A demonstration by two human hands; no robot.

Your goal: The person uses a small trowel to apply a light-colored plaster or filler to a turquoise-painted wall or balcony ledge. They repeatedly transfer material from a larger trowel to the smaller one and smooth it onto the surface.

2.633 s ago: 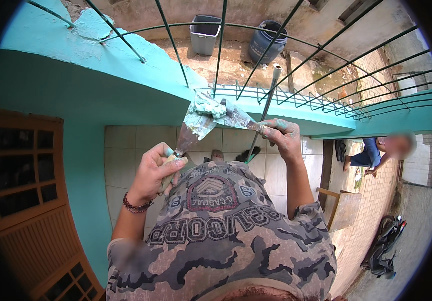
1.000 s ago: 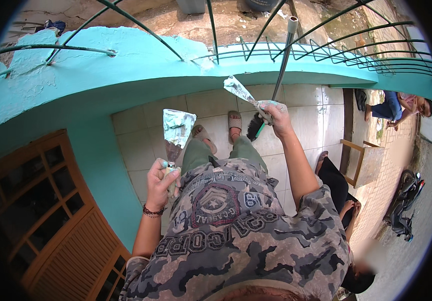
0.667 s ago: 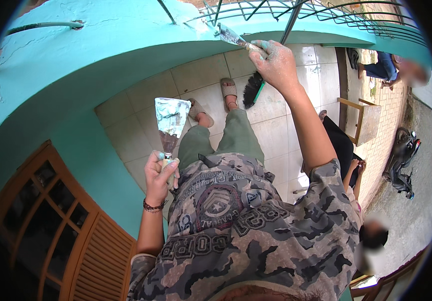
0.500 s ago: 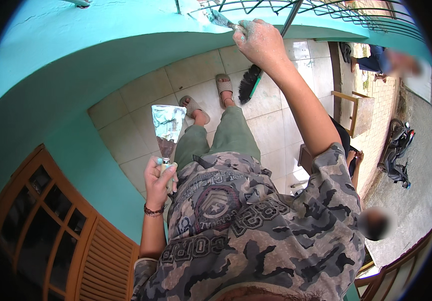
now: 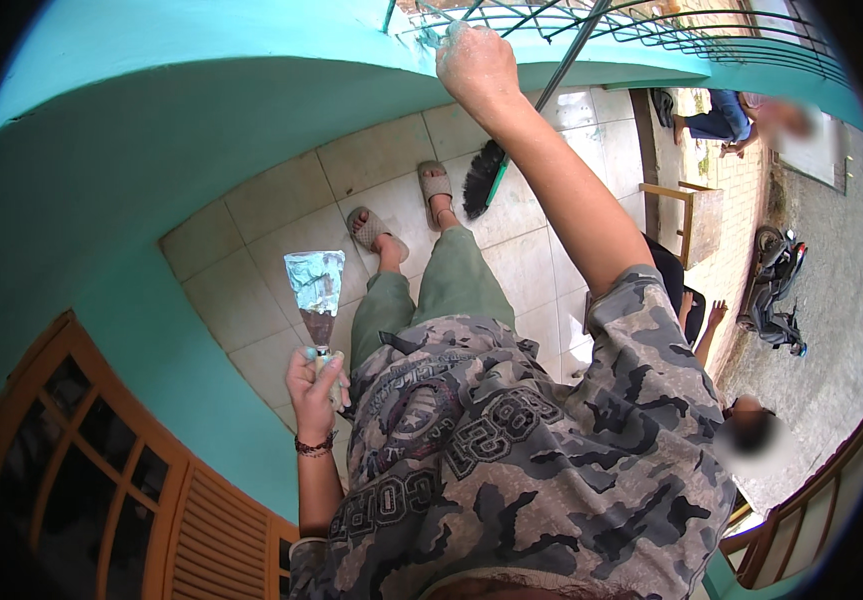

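My left hand (image 5: 315,392) is wrapped round the handle of a broad putty knife (image 5: 315,285). Its blade points up and away, smeared with pale turquoise and white paste. Out at the top, my right hand (image 5: 478,72) is closed in a fist at the edge of the turquoise wall top (image 5: 241,45), beside the dark wire grille (image 5: 551,18). It grips a small scraper (image 5: 429,38) smeared with turquoise; my fist hides most of that tool now.
A black-bristled broom (image 5: 481,180) leans by the wall near my sandalled feet on the tiles. Wood-framed window shutters (image 5: 101,450) stand at lower left. To the right are a wooden chair (image 5: 689,215), a parked motorbike (image 5: 776,290), a seated person (image 5: 721,118) and another person close by (image 5: 696,310).
My right hand has moved slightly left and up along the wall edge, its tool now mostly hidden. The putty knife in my left hand sits a little lower. The whole view has shifted slightly.
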